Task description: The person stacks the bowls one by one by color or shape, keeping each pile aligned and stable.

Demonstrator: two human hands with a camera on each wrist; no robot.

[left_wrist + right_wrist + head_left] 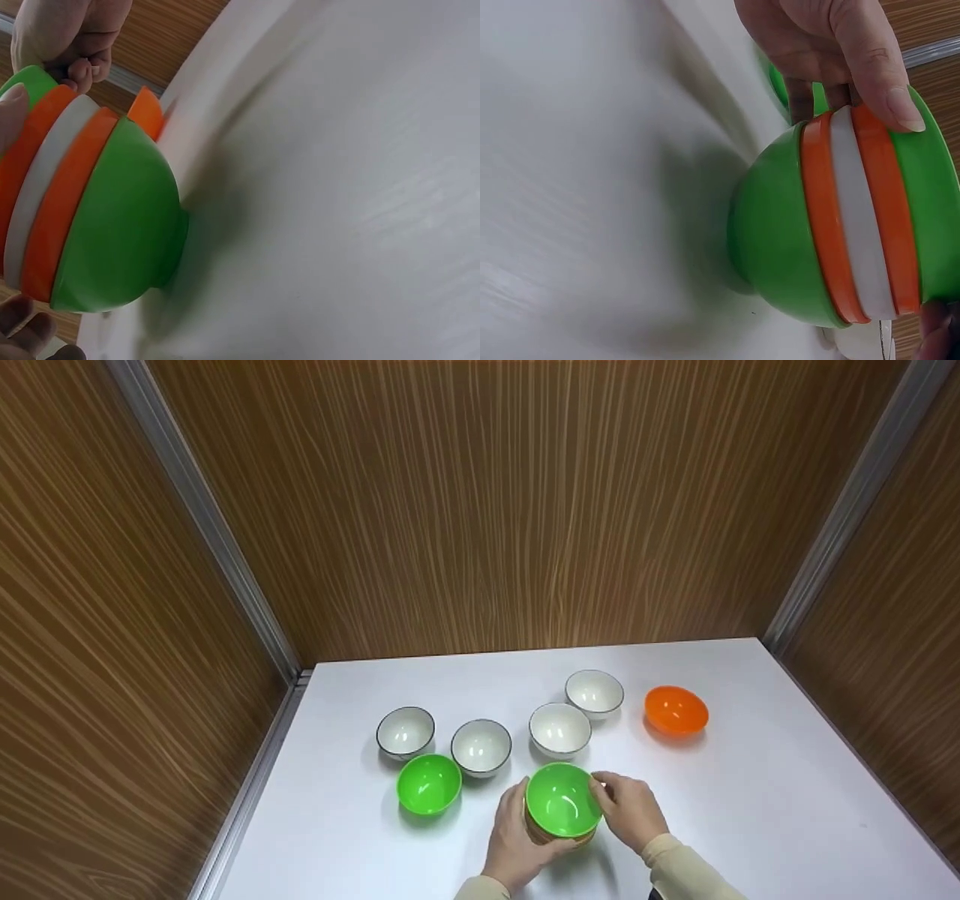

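brown wood-grain walls (525,510) on three sides | grey metal corner strips (196,510) | white tabletop (787,795)

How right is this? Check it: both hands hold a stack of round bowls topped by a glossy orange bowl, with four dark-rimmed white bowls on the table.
The colour is wrong: the head view shows a glossy green round bowl on top. The rest stands.

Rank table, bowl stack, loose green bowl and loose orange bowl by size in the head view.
1. Table
2. Bowl stack
Loose green bowl, loose orange bowl: too alike to rank, the latter farther away.
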